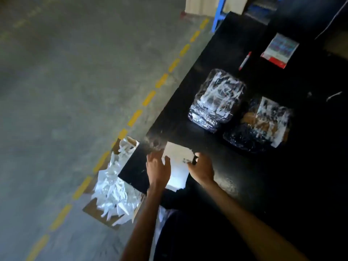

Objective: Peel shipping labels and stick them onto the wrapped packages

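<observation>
Both hands are on the white label sheet at the table edge, lower middle. Right hand fingers are curled, pinching its right side. Left hand has its thumb on top, too blurry to tell its grip. One wrapped package and a darker wrapped package sit side by side further up, well apart from the sheet.

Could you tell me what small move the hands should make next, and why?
Probably peel the label off its backing. Both the left hand and right hand are on it at the table corner, the right pinching its edge, and the nearest package lies farther along, apart from it.
</observation>
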`<state>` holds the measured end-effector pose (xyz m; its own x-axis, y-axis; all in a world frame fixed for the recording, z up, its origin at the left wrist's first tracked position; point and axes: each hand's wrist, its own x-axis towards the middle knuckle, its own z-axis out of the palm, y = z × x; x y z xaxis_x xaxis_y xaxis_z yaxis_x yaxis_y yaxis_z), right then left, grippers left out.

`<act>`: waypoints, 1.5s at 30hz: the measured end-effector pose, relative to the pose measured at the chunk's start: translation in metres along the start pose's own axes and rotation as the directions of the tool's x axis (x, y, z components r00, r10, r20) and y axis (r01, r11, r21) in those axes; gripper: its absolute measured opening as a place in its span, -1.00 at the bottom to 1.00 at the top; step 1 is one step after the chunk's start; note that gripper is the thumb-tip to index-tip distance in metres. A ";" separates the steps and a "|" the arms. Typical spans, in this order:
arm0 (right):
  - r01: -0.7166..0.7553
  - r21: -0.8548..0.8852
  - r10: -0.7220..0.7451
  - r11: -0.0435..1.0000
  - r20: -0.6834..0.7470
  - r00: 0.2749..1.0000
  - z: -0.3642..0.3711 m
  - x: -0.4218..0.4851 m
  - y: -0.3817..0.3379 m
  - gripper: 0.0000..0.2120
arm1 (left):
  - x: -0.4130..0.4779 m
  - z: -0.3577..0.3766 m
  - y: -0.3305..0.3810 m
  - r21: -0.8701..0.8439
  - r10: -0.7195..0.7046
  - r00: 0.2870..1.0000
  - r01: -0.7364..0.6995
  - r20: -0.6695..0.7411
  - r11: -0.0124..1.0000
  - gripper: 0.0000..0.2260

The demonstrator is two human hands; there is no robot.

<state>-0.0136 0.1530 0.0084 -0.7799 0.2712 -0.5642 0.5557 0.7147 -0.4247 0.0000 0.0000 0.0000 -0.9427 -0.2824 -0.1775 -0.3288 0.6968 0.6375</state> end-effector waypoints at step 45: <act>-0.224 0.834 0.042 0.505 0.235 0.971 -0.077 -0.027 -0.005 -0.90 | 0.007 -0.041 0.089 -0.572 -0.110 0.914 0.335 0.391 0.749 -0.80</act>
<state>-0.0170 0.1915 0.0804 -0.6664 0.1416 -0.7321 0.6951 -0.2374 -0.6786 -0.0337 0.0333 0.0859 -0.8474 -0.0775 -0.5253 -0.5295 0.0500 0.8468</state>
